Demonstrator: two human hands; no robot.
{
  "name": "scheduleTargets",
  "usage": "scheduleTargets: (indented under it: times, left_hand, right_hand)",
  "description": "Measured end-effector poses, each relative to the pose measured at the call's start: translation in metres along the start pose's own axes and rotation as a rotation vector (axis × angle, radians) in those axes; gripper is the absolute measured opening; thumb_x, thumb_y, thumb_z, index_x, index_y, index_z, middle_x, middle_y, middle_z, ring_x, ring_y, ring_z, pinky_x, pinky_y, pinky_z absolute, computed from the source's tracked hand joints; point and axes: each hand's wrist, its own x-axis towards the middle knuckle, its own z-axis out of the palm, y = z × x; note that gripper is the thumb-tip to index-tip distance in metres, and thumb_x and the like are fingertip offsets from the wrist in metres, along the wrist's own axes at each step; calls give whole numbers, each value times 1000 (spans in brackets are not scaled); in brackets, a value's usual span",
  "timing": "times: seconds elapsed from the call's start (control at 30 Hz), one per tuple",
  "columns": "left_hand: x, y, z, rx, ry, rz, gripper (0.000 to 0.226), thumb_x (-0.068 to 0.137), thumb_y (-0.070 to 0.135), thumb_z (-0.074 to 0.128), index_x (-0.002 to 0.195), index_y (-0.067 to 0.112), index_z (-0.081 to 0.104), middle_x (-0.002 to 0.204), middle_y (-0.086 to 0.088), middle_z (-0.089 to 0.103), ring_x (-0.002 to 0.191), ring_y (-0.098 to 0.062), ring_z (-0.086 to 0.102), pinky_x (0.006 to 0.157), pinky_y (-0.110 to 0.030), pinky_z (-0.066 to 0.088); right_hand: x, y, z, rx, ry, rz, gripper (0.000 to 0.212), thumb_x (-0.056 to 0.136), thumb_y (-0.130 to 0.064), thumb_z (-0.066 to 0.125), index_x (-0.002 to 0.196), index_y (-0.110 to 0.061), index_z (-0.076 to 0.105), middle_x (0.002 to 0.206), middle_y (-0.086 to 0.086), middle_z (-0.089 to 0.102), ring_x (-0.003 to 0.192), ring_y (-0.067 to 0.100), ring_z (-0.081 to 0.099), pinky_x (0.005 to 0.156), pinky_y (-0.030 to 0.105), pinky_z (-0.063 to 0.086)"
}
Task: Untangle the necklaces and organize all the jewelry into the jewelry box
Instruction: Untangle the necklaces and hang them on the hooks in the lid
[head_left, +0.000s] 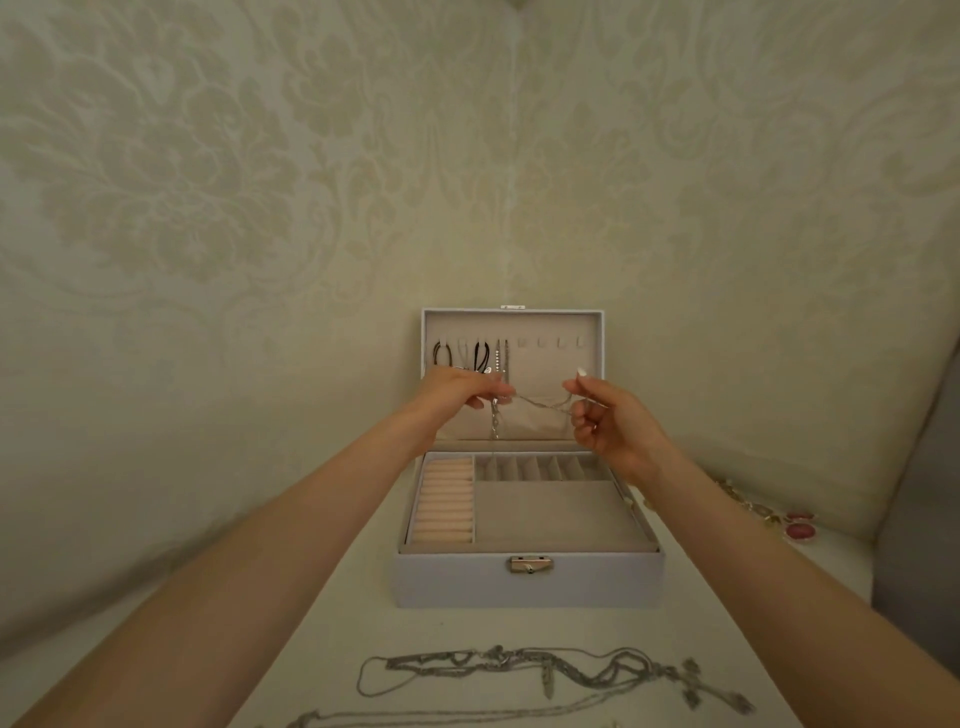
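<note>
Necklaces (470, 357) hung in box (530, 578) lid, centre frame; left grip (467, 388), right grip (609, 422) both pinching chain (540, 403); tangle (545, 670) bottom centre undone.

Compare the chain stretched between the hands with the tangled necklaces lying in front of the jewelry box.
The held chain is up in the air before the lid, pinched by left hand and right hand; the tangled necklaces lie on the table, untouched. The held chain seems one thin piece; the tangled necklaces are several, knotted together. Both look silver.
</note>
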Motion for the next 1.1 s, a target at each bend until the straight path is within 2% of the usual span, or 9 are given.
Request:
scheduleTargets:
  times: [0.17,0.27,0.37,0.5,0.6,0.77,0.83,0.93,1.1]
  left_hand:
    - [4,-1,-1,-197,59,-19,17,90,22,61,99,14,72,91,9,70,77,-1,59,67,-19,34]
    - [7,-4,-3,-287,45,-60,16,88,17,63,101,11,71,95,2,71,80,-4,63,68,-19,38]
    - [10,-6,-4,-415,36,-110,11,89,13,62,95,14,70,83,5,71,76,-5,62,68,-18,42]
    - [13,-9,-5,-531,17,-176,12,92,13,56,92,19,67,72,10,69,76,-5,60,65,-18,42]
    - [10,-6,-5,-527,-27,-191,12,93,20,56,94,19,68,84,8,70,82,-5,61,68,-19,43]
    - [4,4,0,-344,-37,-142,27,95,34,48,95,23,73,103,10,72,94,-7,57,71,-23,36]
    - [3,8,4,-295,-39,-115,31,96,35,44,96,24,73,104,12,71,91,-8,54,68,-25,33]
    - [2,13,9,-274,-49,-105,35,96,37,42,103,23,72,109,14,70,85,-8,48,66,-26,30]
    - [-2,14,16,-220,-53,-64,37,96,34,37,112,24,69,115,14,67,84,-6,50,74,-28,31]
  right_hand:
    - [-11,7,-2,-147,-193,-62,47,92,-40,51,53,-15,60,64,2,58,56,10,50,48,19,39]
    - [-14,10,-3,-303,-287,-102,42,86,-40,52,58,-9,63,77,4,65,70,11,56,57,21,43]
    - [-18,12,-4,-414,-289,-166,34,91,-27,52,69,-5,67,88,5,71,81,12,60,66,22,45]
    - [-23,16,-4,-649,-281,-256,20,90,-16,59,84,-6,75,83,10,73,70,12,59,59,22,45]
    - [-22,22,2,-722,-148,-328,21,90,-17,61,76,-10,74,77,9,73,55,7,55,52,20,42]
    - [-15,17,18,-666,158,-464,13,87,-18,66,74,-17,65,77,3,67,51,7,54,47,14,42]
    - [-10,13,28,-621,136,-399,7,85,-18,69,82,-15,63,84,4,66,51,10,58,45,19,44]
    - [-7,7,44,-384,88,-248,20,83,-13,71,97,-10,57,93,9,66,49,13,61,44,22,47]
    - [-5,2,54,-136,47,-121,39,81,-5,72,111,-4,46,81,12,66,53,14,63,50,21,52]
